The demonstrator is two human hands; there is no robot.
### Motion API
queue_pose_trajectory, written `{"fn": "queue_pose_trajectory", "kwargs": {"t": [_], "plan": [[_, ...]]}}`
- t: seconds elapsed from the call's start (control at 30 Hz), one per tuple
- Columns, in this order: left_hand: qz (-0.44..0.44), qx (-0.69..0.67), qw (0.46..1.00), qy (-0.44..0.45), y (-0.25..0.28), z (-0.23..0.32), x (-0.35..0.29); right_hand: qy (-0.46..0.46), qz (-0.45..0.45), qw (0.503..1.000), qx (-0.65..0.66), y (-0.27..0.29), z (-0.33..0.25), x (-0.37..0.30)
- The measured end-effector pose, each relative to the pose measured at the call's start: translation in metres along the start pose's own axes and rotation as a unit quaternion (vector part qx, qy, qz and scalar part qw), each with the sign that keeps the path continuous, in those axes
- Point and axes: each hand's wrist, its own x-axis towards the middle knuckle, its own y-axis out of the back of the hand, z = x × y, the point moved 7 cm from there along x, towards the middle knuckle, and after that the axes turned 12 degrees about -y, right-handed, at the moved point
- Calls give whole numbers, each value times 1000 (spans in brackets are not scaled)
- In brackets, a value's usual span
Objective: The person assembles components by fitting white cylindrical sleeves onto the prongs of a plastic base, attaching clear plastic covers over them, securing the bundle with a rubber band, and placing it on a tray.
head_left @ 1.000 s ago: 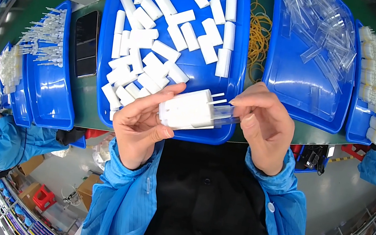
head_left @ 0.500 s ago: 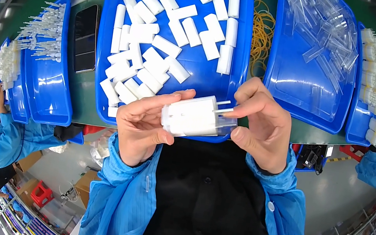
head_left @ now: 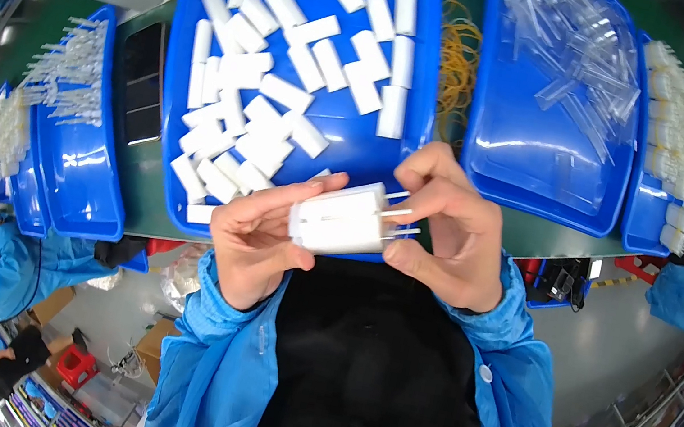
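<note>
Near my chest, over the front edge of a large blue tray, I hold a white block-shaped part with several thin pins sticking out of its right end. It looks like plug adapters held together, but bright glare hides its detail. My left hand grips the left end, fingers along the top and thumb below. At the pin end is my right hand, bent index finger at the pins and thumb at the lower corner. White rectangular pieces lie loose in the tray.
Right of the tray are yellow rubber bands and a blue tray of clear plastic pieces. Beyond it, white parts stand stacked. On the left lie a dark phone and a blue tray of pinned parts. Another person works far left.
My right finger and thumb have moved left, closer against the pin end. A clear edge seen around the pins earlier no longer shows. The whole view has shifted slightly.
</note>
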Motion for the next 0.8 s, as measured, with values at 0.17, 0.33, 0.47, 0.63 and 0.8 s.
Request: {"fn": "queue_pose_trajectory", "kwargs": {"t": [0.17, 0.33, 0.47, 0.63, 0.8], "plan": [[38, 15, 999, 17, 6, 2, -4, 30, -62, 996, -53, -1, -6, 4], [67, 8, 997, 27, 18, -5, -7, -16, 140, 976, -164, 49, -23, -11], [83, 11, 996, 17, 25, -1, -8, -52, 387, 671, -631, 107, -42, -42], [52, 33, 997, 45, 23, -4, -10, -158, 350, 686, -618, 144, -8, -50], [54, 29, 997, 43, 17, -1, -9, -79, 376, 743, -548, 122, -12, -36]]}}
